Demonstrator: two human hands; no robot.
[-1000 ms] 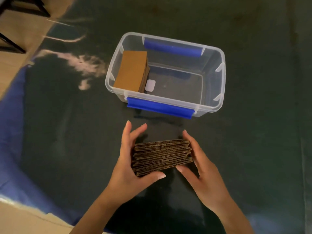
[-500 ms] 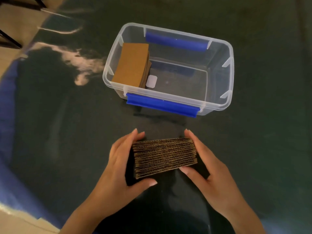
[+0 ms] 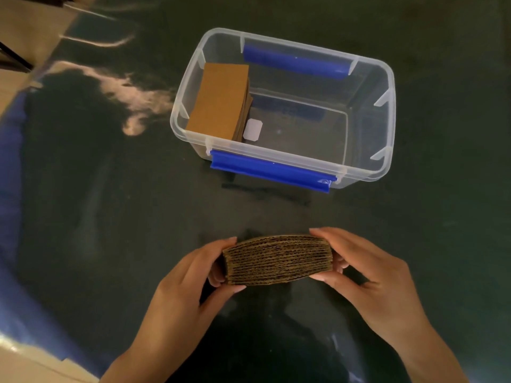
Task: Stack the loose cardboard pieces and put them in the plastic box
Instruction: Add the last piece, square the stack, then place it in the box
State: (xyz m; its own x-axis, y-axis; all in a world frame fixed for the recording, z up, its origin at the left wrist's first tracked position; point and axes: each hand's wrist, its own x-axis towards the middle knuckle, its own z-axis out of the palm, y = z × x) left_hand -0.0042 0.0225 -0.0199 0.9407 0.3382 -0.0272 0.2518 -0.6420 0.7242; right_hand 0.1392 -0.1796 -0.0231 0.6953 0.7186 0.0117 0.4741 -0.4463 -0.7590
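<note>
The dark bench (image 3: 83, 217) is carrying the clear plastic box (image 3: 384, 128), which is sitting open with its blue latches (image 3: 269, 171) folded down on the near and far sides. Against the box's left wall an earlier stack of cardboard (image 3: 219, 99) is already lying inside, leaving the box's middle and right floor bare. Well short of the box's near latch, the squared-up cardboard stack (image 3: 278, 259) is now being pinched edge-on between the left hand (image 3: 188, 280) and the right hand (image 3: 370, 275), each hand closing narrowly on one end; a second ago the palms were still patting the edges straight, so the aligning looks finished. The stack is probably ready for carrying over the near rim into the box's free space.
</note>
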